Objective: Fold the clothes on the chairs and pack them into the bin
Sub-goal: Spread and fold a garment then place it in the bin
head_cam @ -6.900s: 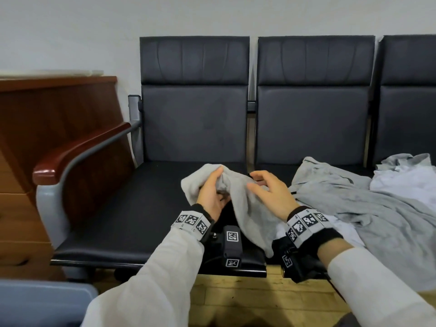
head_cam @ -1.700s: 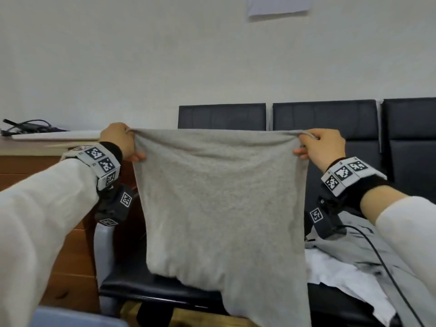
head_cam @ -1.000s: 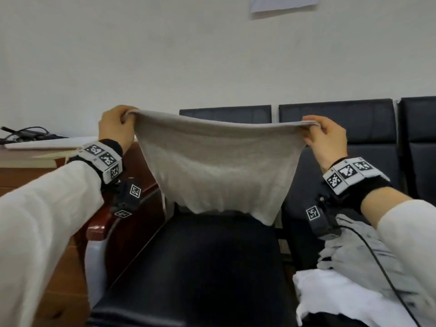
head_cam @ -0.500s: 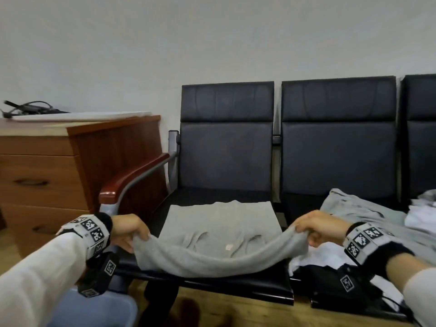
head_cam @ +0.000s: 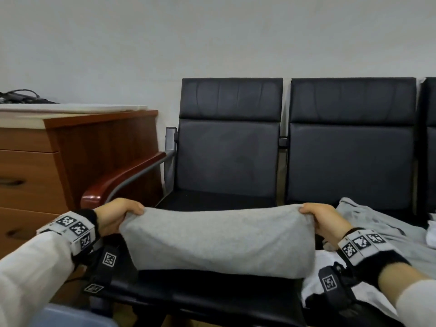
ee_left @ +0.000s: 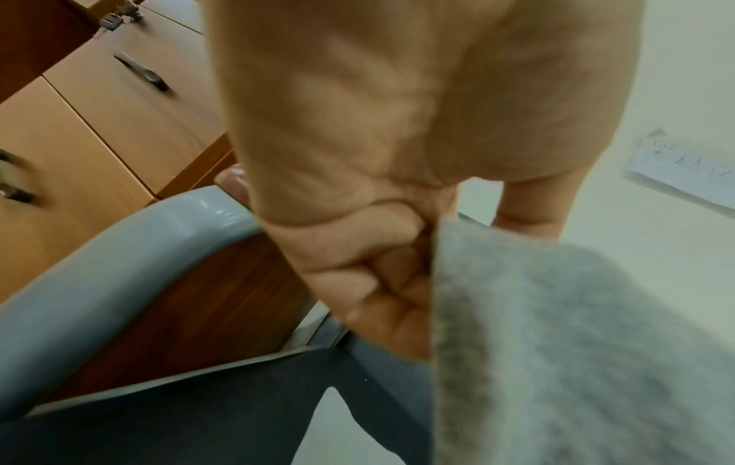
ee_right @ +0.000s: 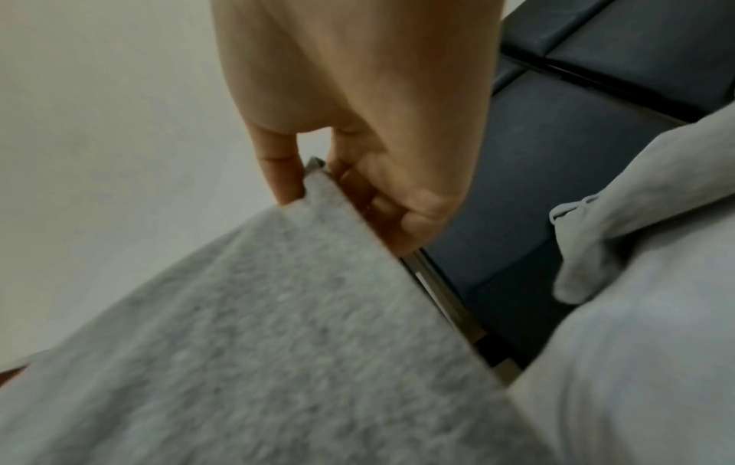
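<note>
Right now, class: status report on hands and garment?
Left hand and right hand each grip a corner. Grey garment raised over chair seat. Unfolded clothes alongside.

1. A row of black padded chairs (head_cam: 226, 161) with a wooden armrest carries the clothes.
2. A grey knit garment (head_cam: 219, 241) rests on the left seat.
3. A light grey crumpled garment (head_cam: 382, 223) and white cloth (head_cam: 330, 286) lie on the next seat.

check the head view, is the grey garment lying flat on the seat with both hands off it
No, the left hand and right hand each grip an end of the grey garment, lifting its edge.
</note>
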Tool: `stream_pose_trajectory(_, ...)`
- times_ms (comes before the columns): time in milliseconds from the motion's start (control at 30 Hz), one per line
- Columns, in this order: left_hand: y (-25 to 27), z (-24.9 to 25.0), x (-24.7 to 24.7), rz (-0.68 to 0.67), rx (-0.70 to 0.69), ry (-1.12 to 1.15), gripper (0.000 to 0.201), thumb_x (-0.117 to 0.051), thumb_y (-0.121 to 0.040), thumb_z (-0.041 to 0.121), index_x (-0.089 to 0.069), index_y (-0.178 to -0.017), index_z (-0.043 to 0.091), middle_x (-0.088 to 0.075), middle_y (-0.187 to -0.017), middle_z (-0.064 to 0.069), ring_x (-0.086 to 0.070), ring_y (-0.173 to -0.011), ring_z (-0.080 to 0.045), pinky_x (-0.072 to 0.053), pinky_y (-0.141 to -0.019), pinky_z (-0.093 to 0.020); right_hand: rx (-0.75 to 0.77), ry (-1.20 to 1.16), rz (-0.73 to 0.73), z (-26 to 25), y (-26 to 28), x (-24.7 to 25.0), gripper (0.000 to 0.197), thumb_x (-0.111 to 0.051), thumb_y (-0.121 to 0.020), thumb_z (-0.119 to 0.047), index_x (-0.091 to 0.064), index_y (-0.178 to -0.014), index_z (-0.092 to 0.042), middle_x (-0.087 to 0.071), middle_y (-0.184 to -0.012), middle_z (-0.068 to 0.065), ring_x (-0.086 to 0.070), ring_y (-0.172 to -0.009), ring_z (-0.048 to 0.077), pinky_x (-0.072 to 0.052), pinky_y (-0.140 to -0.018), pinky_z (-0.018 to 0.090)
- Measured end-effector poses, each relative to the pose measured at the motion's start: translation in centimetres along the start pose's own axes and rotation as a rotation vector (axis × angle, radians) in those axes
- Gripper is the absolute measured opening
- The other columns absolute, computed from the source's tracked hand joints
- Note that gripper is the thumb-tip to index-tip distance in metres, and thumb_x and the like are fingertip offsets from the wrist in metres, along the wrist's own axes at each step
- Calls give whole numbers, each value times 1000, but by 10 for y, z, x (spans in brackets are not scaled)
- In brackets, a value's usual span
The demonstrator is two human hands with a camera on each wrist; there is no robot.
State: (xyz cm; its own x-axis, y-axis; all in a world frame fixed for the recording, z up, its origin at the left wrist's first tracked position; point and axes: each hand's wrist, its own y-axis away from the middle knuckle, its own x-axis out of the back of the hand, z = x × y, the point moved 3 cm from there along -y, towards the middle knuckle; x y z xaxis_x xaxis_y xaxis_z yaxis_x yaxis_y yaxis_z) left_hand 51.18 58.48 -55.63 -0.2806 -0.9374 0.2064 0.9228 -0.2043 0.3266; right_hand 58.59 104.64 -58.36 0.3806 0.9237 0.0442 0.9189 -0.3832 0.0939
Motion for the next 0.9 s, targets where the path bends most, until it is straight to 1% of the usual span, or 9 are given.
stream_pose_trajectory(100, -35, 7, 6, 159, -73, -26, 23, -47, -90, 4, -65, -101, -4, -63, -96, -21, -59, -83, -31, -48, -67, -35, -32, 35, 102, -3, -32, -10, 14, -58, -88, -10, -66, -98, -5, -58, -81, 8, -56, -78, 22, -47, -65, 33)
stream_pose_trajectory(267, -102, 7, 8, 355, -147, -214, 12, -54, -93, 7, -64, -89, 0, -59, -82, -20, -58, -69, -26, -52, -60, -33, -102, 125, 181, 11, -101, -23, 7, -60, -85, -6, -64, -87, -1, -60, -83, 13, -56, -76, 25, -48, -66, 34)
stream_pose_trajectory(367, -143, -7, -2, 396, -117, -328, 28, -60, -91, 14, -59, -116, -1, -63, -100, -23, -59, -82, -29, -51, -70, -35, -136, 237, 142, 41, -141, -26, 25, -72, -77, -17, -69, -95, 1, -66, -91, 15, -60, -86, 29, -48, -78, 39)
stream_pose_trajectory(433, -159, -20, -8, 374, -55, -558, 47, -61, -91, 22, -47, -132, 2, -59, -124, -20, -59, -104, -28, -47, -83, -30, -193, 342, 71, 64, -159, -30, 62, -83, -65, -42, -61, -114, -13, -60, -114, 14, -57, -103, 29, -44, -84, 34)
stream_pose_trajectory(467, -165, -27, -7, 369, -23, -637, 53, -61, -91, 24, -42, -136, 4, -55, -130, -17, -57, -114, -27, -44, -91, -27, -243, 436, 39, 72, -160, -31, 77, -81, -69, -42, -49, -133, -12, -55, -127, 14, -54, -113, 30, -43, -87, 33)
stream_pose_trajectory(533, -168, -37, -4, 372, 31, -674, 58, -62, -89, 24, -39, -140, 6, -51, -135, -15, -53, -120, -27, -43, -98, -27, -277, 510, 20, 82, -161, -29, 78, -72, -81, -24, -31, -145, -6, -49, -134, 17, -53, -117, 33, -48, -88, 37)
stream_pose_trajectory(633, -163, -36, -6, 407, 23, -710, 51, -63, -88, 21, -47, -135, 9, -53, -133, -14, -53, -120, -28, -42, -97, -26, -343, 489, -36, 90, -147, -24, 37, -65, -84, -15, -53, -118, -6, -60, -103, 13, -59, -90, 26, -51, -73, 36)
stream_pose_trajectory(733, -147, -25, -27, 419, -94, -760, 38, -59, -89, 18, -54, -127, 16, -56, -128, -9, -55, -116, -25, -42, -94, -26, -380, 614, -110, 96, -121, -28, 25, -68, -84, -22, -57, -103, -9, -59, -91, 10, -57, -77, 21, -51, -64, 32)
stream_pose_trajectory(900, -131, -33, -83, 156, -177, -754, 35, -64, -85, 13, -60, -118, 23, -57, -125, -3, -56, -112, -19, -46, -98, -29, -297, 816, -27, 106, -99, -31, 51, -78, -73, -32, -59, -109, -2, -63, -112, 10, -61, -104, 27, -51, -92, 35)
